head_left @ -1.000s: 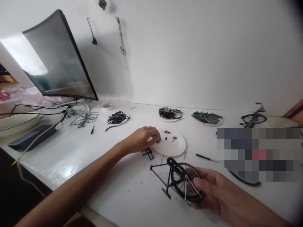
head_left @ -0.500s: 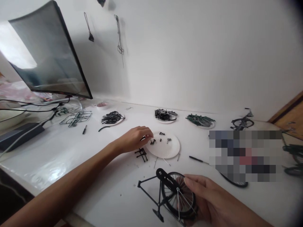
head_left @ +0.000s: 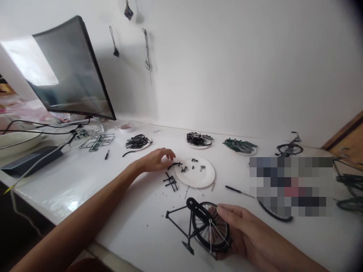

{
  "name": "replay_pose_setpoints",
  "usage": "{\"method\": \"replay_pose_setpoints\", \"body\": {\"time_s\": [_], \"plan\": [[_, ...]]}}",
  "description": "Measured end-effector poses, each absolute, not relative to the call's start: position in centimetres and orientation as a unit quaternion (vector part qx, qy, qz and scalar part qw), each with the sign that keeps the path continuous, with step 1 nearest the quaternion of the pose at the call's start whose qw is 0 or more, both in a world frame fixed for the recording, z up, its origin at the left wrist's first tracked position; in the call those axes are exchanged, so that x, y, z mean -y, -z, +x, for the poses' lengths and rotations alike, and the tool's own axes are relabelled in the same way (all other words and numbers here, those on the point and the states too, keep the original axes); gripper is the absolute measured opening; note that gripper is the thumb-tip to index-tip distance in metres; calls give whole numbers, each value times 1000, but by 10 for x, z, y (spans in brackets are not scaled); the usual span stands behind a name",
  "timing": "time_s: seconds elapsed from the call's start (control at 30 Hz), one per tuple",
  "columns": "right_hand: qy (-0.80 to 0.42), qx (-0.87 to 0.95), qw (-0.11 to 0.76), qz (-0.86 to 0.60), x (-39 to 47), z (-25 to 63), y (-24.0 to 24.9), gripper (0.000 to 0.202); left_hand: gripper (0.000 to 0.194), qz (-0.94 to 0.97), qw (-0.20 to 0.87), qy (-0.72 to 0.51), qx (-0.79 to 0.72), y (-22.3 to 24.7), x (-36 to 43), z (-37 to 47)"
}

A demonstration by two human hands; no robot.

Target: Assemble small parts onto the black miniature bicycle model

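Apparently part selection: right hand (head_left: 242, 229) gripped wheel (head_left: 210, 223); left hand (head_left: 157, 160), loosely parted, at plate's (head_left: 200, 178) ten o'clock; picking required pinching.

Left hand (head_left: 157, 160) is held half-curled near frame centre; right hand (head_left: 241, 228) is set in a grip, lower right.

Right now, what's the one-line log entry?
left hand: near curved black part | right hand: holding partial bicycle model | plate: small parts

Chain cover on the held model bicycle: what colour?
The chain cover is black; head view shows it.
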State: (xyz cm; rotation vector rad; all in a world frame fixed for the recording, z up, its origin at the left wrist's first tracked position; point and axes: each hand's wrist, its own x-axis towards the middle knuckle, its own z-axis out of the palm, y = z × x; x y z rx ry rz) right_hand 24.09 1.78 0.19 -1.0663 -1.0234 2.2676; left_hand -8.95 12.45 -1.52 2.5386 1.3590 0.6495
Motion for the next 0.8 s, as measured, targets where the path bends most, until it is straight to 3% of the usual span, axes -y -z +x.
{"method": "replay_pose_setpoints", "body": {"time_s": [0.3, 0.5, 0.8], "plan": [[-822, 376, 214, -371, -19, 240, 5, 30, 32, 908, 100, -199, -356, -1, -94, -33], [-833, 358, 211, -364, -22, 240, 8, 29, 58, 910, 95, -178, -361, 2, -88, -29], [-831, 357, 213, -371, -18, 240, 4, 26, 26, 904, 36, -230, -358, 5, -94, -26]]}}
